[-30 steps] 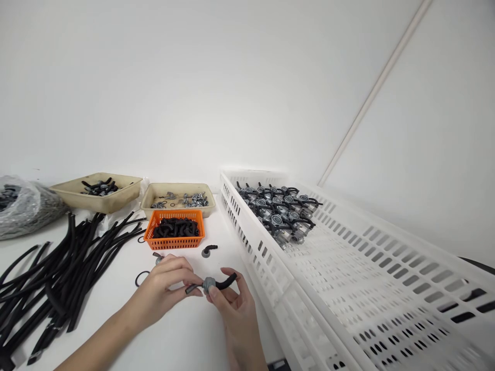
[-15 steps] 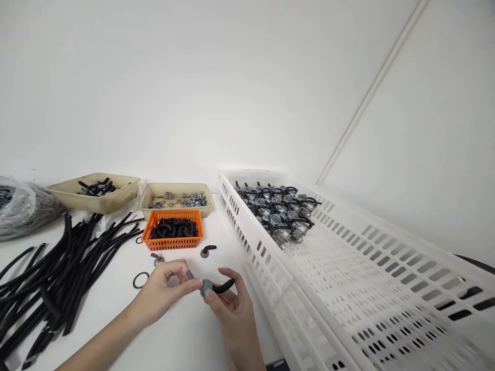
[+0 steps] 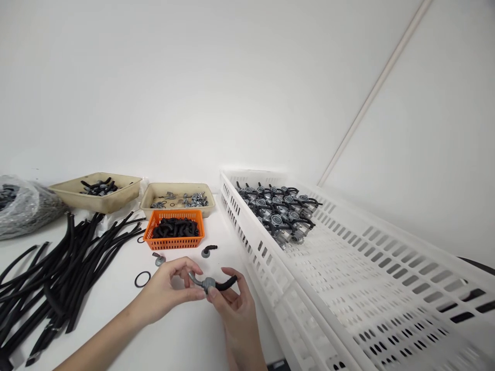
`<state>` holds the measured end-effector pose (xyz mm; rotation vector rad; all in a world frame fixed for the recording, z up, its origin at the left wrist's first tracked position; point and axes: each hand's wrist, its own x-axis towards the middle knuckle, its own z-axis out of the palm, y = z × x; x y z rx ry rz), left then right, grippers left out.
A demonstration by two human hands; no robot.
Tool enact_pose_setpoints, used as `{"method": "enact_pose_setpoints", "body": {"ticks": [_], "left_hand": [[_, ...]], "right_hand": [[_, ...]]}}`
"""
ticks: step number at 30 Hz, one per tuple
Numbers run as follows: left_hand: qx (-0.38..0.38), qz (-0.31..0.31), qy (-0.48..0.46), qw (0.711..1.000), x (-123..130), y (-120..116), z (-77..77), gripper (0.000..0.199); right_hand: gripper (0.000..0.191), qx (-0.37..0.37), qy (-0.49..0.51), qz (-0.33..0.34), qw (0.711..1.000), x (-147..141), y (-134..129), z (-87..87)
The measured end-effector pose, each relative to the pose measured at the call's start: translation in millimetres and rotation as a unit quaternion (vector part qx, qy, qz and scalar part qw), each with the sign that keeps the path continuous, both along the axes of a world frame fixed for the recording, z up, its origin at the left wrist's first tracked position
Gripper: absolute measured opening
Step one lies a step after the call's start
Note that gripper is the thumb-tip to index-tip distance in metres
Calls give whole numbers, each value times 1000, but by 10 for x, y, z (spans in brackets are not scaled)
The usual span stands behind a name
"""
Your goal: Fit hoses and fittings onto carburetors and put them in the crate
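White bench top (image 3: 181, 345) against a plain white wall, with a white perforated crate (image 3: 242, 232) along its right side – the crate's rail lies just beside the right hand (image 3: 236, 314). Right hand pinches a gray elbow fitting (image 3: 209, 284) at its collar between thumb and fingers, a narrow grip, with a short black hose (image 3: 226, 283) running out to the right of the grip. Left hand (image 3: 164, 291) sits just left of it, thumb and fingers curled in a narrow C around the fitting's bent gray stem; whether they touch the stem cannot be told. Fitting is held above the bench, between both hands. Ahead of the grip, on the bench: a second gray elbow with a black stub (image 3: 209, 251) and a small gray fitting (image 3: 158, 260). Loose black O-ring (image 3: 142, 279) lies left of the left hand. Farther ahead, an orange basket (image 3: 174, 243) of short black hose pieces stands before two tan trays (image 3: 95, 203) (image 3: 178, 186) of small parts. Far left of the grip, a heap of long black hoses (image 3: 69, 273) lies near a plastic bag (image 3: 23, 206) – and well past the right hand, the crate holds rows of gray-and-black assembled units (image 3: 276, 219).
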<state>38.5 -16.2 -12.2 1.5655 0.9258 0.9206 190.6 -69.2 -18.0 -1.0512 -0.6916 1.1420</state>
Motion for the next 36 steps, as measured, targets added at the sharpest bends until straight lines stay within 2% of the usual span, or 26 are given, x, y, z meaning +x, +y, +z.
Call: {"method": "enact_pose_setpoints", "body": {"ticks": [11,18,26,36], "left_hand": [[-2,-26,7,1000,28,-11,-4,25],[10,-22,-25,999,52,-41,2,35],[58,-11,21,998,58,-66,64,25],[57,-8,40,998,61,-67,28,23]], "right_hand": [[61,4,2,2,1000,-5,6,-25],[64,13,-8,18,1000,-27,-19,12],[66,3,-7,35,999,-15,-21,-4],[68,-5,-16,43,999,-13,-40,37]]}}
